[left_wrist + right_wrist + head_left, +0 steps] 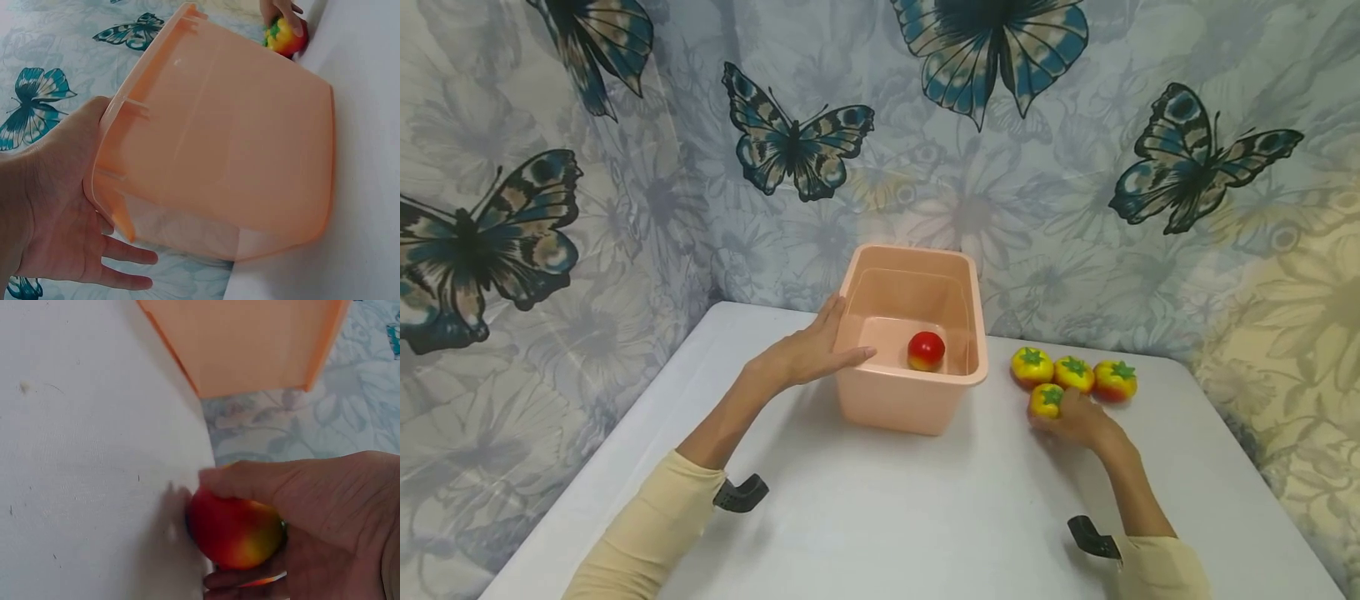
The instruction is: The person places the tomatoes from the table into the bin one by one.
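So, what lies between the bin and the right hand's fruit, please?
The head view shows bare tabletop between the bin and held fruit; another fruit sits behind it.

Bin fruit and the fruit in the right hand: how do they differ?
Place: the bin fruit lies inside the bin; the held fruit is outside it, gripped by the right hand.
Pose: in the head view the bin fruit shows mostly red, no cap visible; the held fruit shows a yellow top with a green cap.
Both are rounded, red and yellow.

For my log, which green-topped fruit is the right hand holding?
The front fruit, gripped by the right hand; the other three form a row behind.
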`<state>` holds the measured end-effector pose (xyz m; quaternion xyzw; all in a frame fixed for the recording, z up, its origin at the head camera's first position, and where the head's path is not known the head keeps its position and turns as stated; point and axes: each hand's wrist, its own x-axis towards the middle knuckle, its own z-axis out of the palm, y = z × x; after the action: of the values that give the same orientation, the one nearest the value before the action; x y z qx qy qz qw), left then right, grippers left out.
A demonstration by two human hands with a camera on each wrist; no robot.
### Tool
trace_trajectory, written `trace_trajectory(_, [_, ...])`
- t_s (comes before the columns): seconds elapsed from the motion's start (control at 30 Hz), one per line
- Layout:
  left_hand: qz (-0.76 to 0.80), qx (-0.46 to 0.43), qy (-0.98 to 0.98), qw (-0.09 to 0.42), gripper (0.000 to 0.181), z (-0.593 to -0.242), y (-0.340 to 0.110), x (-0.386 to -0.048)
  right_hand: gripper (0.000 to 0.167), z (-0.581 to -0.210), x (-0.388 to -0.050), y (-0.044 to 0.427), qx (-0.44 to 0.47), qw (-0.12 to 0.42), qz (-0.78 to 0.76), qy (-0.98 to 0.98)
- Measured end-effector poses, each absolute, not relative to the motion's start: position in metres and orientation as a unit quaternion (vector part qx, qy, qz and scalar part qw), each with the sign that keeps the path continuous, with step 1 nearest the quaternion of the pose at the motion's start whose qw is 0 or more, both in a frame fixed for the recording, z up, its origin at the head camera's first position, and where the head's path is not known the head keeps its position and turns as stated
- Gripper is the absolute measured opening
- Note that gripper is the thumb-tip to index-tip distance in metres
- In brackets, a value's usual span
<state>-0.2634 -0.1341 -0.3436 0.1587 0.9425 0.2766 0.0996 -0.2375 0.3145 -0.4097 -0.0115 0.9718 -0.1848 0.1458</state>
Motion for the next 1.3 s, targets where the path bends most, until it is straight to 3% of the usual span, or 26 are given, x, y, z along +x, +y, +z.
trace_trajectory(0.23, [0.285,0.161,0.939,0.102,0.121,-0.342,-0.133,-0.264,0.117,-0.395,-0.227,0.321,-0.011,0.111,-0.239,0.965])
trace_trajectory(0.3, [0.289,0.163,0.938,0.101,0.121,-0.342,-0.133,-0.265,0.115,-0.388,-0.225,0.321,-0.017,0.083,-0.252,0.964])
trace_trajectory(0.53, [0.283,0.159,0.941,0.1,0.121,-0.343,-0.136,-0.264,0.086,-0.374,-0.221,0.316,-0.069,0.014,-0.265,0.962])
trace_trajectory(0.9, [0.271,0.157,0.945,0.099,0.121,-0.343,-0.134,-0.266,0.084,-0.353,-0.22,0.3,-0.065,-0.056,-0.31,0.947])
trace_trajectory(1.3, [0.28,0.159,0.942,0.099,0.121,-0.344,-0.134,-0.266,0.092,-0.335,-0.231,0.258,-0.045,-0.094,-0.346,0.932])
